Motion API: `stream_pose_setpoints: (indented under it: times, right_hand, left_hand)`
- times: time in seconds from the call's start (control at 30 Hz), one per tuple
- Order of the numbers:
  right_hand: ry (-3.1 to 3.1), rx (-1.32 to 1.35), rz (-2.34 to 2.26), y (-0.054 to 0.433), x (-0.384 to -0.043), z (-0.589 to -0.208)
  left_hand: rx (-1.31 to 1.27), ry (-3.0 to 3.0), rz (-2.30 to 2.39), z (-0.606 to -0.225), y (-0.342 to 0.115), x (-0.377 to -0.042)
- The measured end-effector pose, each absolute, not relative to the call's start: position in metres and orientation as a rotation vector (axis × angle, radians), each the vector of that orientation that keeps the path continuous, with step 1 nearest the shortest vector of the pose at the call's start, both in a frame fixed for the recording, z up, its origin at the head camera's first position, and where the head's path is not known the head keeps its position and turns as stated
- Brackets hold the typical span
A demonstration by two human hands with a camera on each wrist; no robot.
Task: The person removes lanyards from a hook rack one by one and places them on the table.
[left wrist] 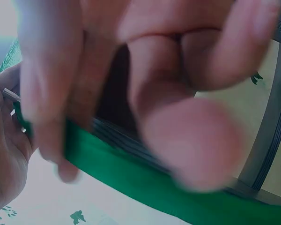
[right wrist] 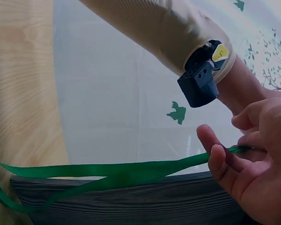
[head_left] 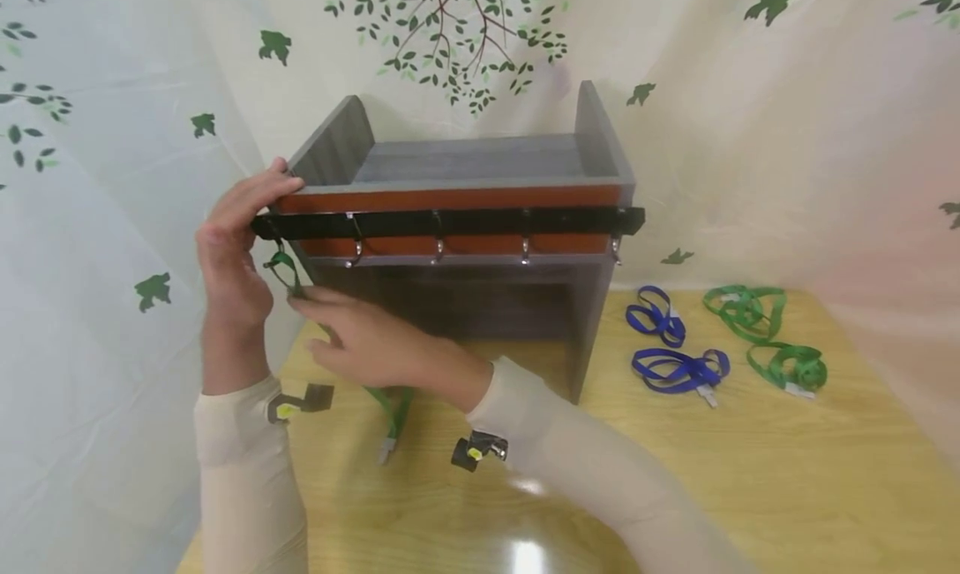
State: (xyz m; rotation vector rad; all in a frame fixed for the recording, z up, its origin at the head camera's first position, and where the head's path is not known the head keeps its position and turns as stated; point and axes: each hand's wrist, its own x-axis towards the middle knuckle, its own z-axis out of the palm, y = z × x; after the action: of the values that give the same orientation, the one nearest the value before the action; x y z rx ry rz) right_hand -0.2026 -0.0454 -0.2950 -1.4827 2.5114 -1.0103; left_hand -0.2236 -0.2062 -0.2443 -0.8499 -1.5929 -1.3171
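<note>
A green lanyard point(head_left: 288, 266) hangs by its loop at the leftmost hook of the black hook rail point(head_left: 480, 222). Its strap point(right wrist: 107, 176) runs down to the table, where a light clip point(head_left: 387, 449) lies. My right hand point(head_left: 371, 336) pinches the lanyard just below the loop, the other fingers loosely spread. My left hand point(head_left: 240, 249) is at the rail's left end, fingertips resting on the shelf's upper left corner. In the left wrist view, blurred left fingers point(left wrist: 192, 140) cover part of the green strap point(left wrist: 126, 173); some are bent.
The grey shelf unit point(head_left: 600, 141) carries the rail on its red-brown front strip point(head_left: 487, 197), with several bare hooks. To its right on the wooden table point(head_left: 750, 491) lie two blue lanyards point(head_left: 678, 372) and two green lanyards point(head_left: 798, 366). A leaf-patterned curtain point(head_left: 720, 141) hangs behind.
</note>
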Motion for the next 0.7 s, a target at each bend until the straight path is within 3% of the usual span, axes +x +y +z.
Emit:
stream_pose_setpoints:
  times: [0.3, 0.53, 0.7]
  right_hand:
    - [2.535, -1.752, -1.102, -0.038, -0.193, -0.290]
    - [2.586, -1.698, -1.103, -0.020, -0.190, -0.290]
    - [2.716, -1.827, -1.100, -0.007, -0.187, -0.294]
  left_hand:
    - [-0.852, -1.577, -1.406, -0.247, -0.209, -0.223]
    - [-0.844, -1.584, -1.410, -0.250, -0.208, -0.223]
    - [-0.814, -1.597, -1.373, -0.248, -0.207, -0.222]
